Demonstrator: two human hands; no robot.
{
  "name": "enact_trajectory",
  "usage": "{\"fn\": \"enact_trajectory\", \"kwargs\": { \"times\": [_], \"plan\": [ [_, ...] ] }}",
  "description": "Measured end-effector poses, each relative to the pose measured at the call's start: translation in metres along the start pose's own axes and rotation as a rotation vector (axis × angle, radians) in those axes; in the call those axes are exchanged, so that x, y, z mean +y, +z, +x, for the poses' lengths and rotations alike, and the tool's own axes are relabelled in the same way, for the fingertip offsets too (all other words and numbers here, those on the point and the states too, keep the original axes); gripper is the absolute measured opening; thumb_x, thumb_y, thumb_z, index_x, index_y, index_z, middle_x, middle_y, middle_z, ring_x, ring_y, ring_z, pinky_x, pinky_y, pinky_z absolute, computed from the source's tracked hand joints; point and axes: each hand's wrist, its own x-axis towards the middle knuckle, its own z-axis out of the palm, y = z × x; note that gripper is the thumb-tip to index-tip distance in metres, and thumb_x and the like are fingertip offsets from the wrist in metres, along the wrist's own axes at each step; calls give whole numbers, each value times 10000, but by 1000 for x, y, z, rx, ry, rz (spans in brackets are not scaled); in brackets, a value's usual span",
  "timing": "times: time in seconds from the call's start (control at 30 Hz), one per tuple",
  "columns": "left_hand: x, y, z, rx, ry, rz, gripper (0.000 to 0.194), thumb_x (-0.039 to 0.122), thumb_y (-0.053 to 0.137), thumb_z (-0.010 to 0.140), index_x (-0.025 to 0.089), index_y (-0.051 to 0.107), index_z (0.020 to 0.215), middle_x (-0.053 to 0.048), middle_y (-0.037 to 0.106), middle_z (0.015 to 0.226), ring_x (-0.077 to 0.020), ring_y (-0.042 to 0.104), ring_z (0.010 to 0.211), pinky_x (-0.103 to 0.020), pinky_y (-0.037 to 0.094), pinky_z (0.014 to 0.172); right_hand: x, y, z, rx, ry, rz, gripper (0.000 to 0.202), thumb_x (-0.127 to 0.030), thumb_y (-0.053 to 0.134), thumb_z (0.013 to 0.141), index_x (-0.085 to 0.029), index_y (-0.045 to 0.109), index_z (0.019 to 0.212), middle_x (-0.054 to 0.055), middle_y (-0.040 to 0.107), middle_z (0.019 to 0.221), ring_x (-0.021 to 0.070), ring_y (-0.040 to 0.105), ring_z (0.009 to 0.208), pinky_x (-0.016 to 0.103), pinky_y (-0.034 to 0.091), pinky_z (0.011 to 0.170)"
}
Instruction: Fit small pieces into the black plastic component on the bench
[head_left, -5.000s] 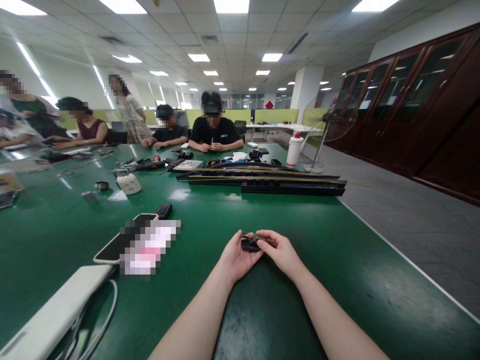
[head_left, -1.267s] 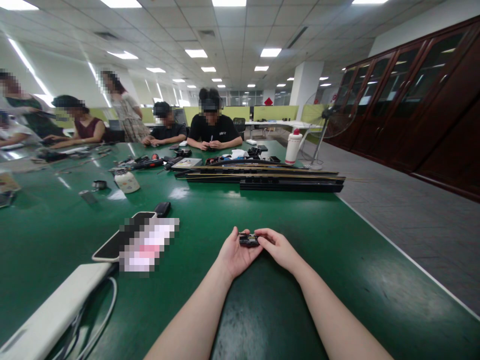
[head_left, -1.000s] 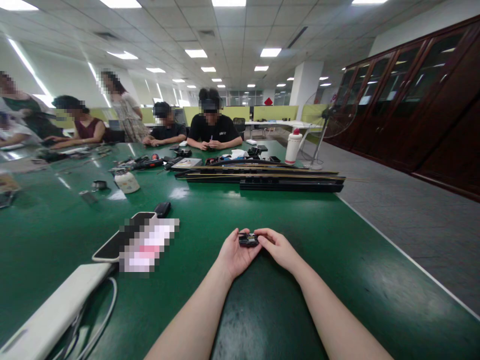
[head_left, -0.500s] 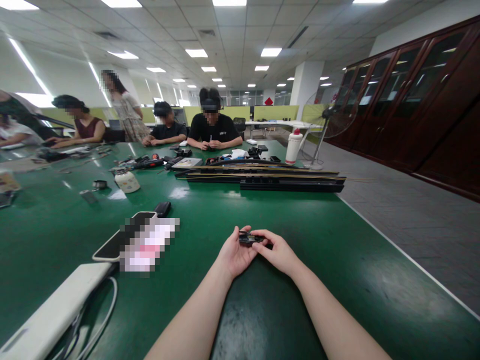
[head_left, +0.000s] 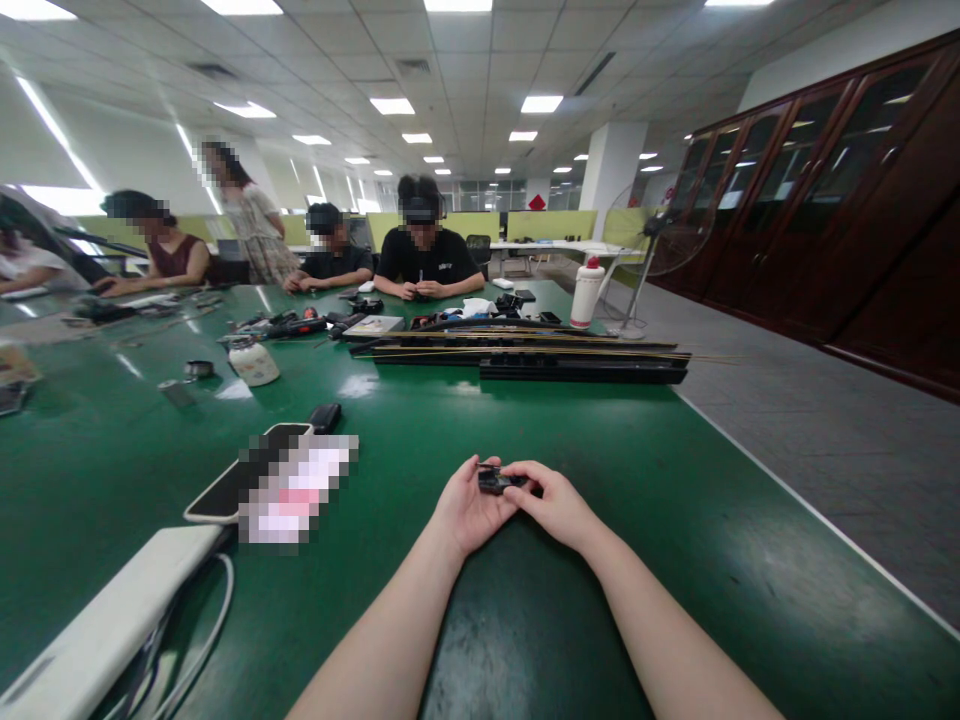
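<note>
A small black part, its exact kind too small to make out, is held between my two hands just over the green table. My left hand cups it from the left and below, thumb raised along its side. From the right, my right hand pinches its near end between thumb and fingers. A thin dark piece stands off the upper edge of the part. My fingers cover its right end.
On my left are a phone, a pixelated bright item, a white power strip-like box and a cable. Long black rails lie across the table ahead. A white bottle and a jar stand farther back. Several people sit beyond.
The small black part has turned slightly in my hands, and my right fingers have shifted a little on it. At the far left, a person has moved.
</note>
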Motion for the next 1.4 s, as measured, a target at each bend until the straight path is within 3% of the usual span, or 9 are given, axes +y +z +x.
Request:
{"fn": "enact_trajectory", "kwargs": {
  "times": [0.4, 0.63, 1.13, 1.4],
  "plan": [
    [0, -2, 0, -26, -12, 41, 429, 379, 311, 888, 97, 610, 766, -162, 634, 847, -307, 603, 934, -450, 476, 767, 2, -2, 2, -36, 35, 54, 248, -269, 570, 749, -197, 620, 981, 47, 667, 971, 189, 595, 874, 340, 446, 825],
    [-1, 0, 1, 33, 11, 49, 431, 331, 279, 907, 97, 582, 708, -153, 626, 792, -277, 621, 908, -368, 509, 709, -1, -1, 0, -7, 28, 2, 232, -235, 598, 713, -205, 628, 941, 42, 662, 952, 188, 595, 853, 348, 451, 820],
    [-2, 2, 0, 21, 30, 51, 392, 308, 308, 902, 118, 569, 681, -124, 623, 785, -248, 629, 866, -343, 515, 679, 2, -1, 1, -14, -19, 24, 204, -189, 593, 705, -206, 623, 907, 38, 638, 973, 191, 573, 937, 341, 418, 864],
    [-2, 2, 0, 6, 19, 37, 374, 294, 341, 886, 116, 578, 658, -125, 627, 776, -234, 626, 841, -347, 502, 722, 7, 1, 3, 3, 35, 96, 208, -221, 597, 709, -201, 619, 914, 30, 656, 926, 178, 593, 837, 334, 452, 799]
  ]
}}
